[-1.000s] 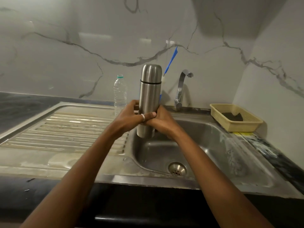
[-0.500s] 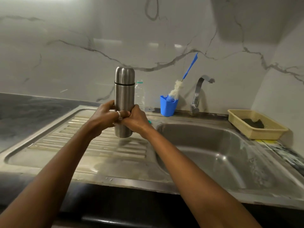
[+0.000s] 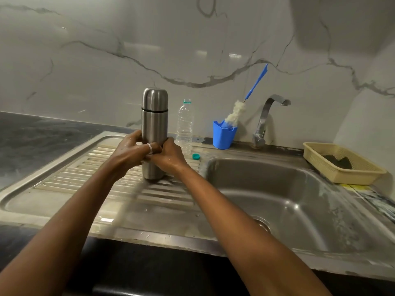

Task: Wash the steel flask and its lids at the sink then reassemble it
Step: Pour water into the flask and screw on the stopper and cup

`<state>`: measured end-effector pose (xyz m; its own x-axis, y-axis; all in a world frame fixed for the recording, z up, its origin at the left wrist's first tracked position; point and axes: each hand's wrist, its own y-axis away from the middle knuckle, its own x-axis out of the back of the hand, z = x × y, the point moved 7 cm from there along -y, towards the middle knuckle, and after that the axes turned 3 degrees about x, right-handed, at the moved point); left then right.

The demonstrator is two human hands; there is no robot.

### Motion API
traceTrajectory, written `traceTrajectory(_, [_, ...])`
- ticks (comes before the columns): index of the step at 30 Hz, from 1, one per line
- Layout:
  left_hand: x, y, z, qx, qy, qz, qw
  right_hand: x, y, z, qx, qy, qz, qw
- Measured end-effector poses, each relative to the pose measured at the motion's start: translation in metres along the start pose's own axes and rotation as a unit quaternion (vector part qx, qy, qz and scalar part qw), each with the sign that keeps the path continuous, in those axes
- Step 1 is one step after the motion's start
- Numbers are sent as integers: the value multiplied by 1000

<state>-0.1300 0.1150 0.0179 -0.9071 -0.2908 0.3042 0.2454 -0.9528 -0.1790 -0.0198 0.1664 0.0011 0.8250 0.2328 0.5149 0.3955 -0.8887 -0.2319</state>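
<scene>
The steel flask (image 3: 154, 122) stands upright on the ribbed drainboard (image 3: 70, 178), left of the sink basin (image 3: 277, 189). Its steel cup lid is on top, above a black ring. My left hand (image 3: 132, 153) grips the flask's lower body from the left, a ring on one finger. My right hand (image 3: 168, 157) grips it from the right, fingers meeting the left hand's in front. The flask's base touches or nearly touches the drainboard.
A clear plastic bottle (image 3: 184, 127) stands just behind the flask, its teal cap (image 3: 196, 156) lying beside it. A blue cup (image 3: 223, 135) holds a bottle brush (image 3: 235, 113). The tap (image 3: 265, 120) rises behind the basin. A beige tray (image 3: 342, 165) with a dark scrubber sits at right.
Both hands carried the flask left from over the basin and lowered it onto the drainboard. The grip has stayed the same.
</scene>
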Motion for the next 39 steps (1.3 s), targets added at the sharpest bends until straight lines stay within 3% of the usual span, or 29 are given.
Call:
traceTrajectory(15, [-10, 12, -8, 12, 21, 37, 999, -7, 7, 6, -16, 33, -42, 998])
traceTrajectory(19, [-6, 23, -20, 37, -61, 161, 984, 13, 19, 11, -20, 45, -60, 997])
traceTrajectory(23, [-16, 60, -10, 66, -150, 296, 941, 41, 31, 21, -26, 88, -44, 995])
traceTrajectory(26, [-32, 82, 11, 12, -225, 355, 907, 65, 40, 26, -22, 97, -22, 995])
traceTrajectory(31, [-81, 78, 46, -159, -240, 272, 918, 108, 48, 38, -17, 86, 9, 996])
traceTrajectory(35, [-106, 48, 63, -173, -204, 207, 941, 123, 30, 54, -26, 131, 25, 991])
traceTrajectory(39, [-114, -2, 71, -148, -169, 207, 952, 124, -6, 77, -27, 182, 21, 983])
